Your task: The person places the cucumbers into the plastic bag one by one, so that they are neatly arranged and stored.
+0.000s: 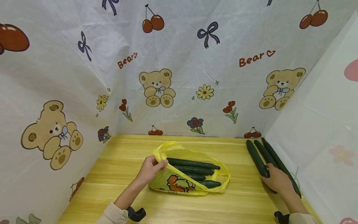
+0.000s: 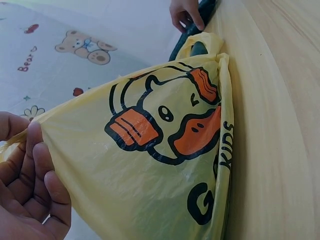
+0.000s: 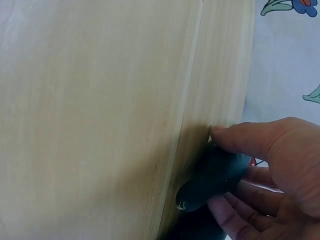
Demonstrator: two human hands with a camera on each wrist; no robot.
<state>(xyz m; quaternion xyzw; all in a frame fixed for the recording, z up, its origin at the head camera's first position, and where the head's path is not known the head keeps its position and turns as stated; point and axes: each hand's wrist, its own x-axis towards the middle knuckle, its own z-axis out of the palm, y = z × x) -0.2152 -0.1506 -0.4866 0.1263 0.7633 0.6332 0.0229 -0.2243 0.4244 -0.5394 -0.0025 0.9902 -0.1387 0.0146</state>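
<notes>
A yellow plastic bag [image 1: 181,152] with a duck print [image 2: 165,120] lies on its side, its mouth held wide. Inside it rest several dark green cucumbers [image 1: 193,163]. My left hand [image 1: 151,169] pinches the bag's rim at the left between thumb and fingers. At the right, my right hand [image 1: 278,180] grips the near end of the leftmost cucumber [image 1: 255,157] of a group of three. Thumb and fingers lie on either side of this cucumber [image 3: 215,175] in the right wrist view. Two more cucumbers, a middle one [image 1: 264,152] and a right one [image 1: 275,157], lie beside it.
The wood-grain table [image 1: 126,158] is bounded by a printed cloth at the back [image 1: 179,121] and a white cloth [image 1: 316,149] close to the right-hand cucumbers. Another printed cloth [image 1: 89,140] rises on the left.
</notes>
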